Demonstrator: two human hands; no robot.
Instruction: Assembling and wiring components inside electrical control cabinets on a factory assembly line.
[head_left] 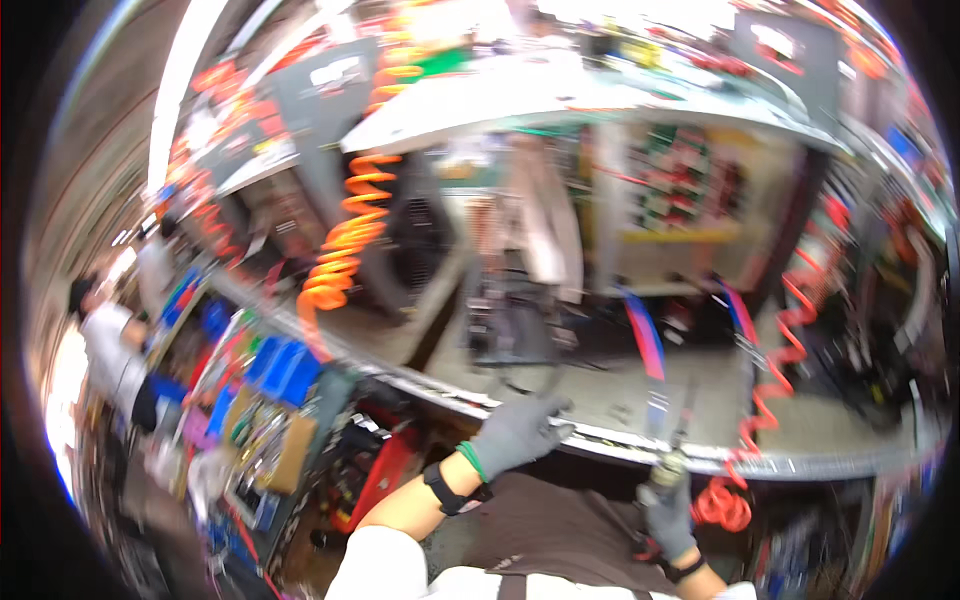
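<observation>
Head view, heavily motion-blurred. The left hand [515, 432], in a grey glove, lies with fingers spread and loose at the front edge of the tabletop [600, 395], gripping nothing. The right hand [668, 520], also gloved, is closed around a small cylindrical tool [664, 472] held upright just below that edge. A red coiled hose [770, 400] hangs beside the tool, crossing the edge. An orange coiled hose [345, 245] hangs well to the left. Blue bins [285, 368] stand left of the tabletop. Another person [105, 345] stands at far left.
</observation>
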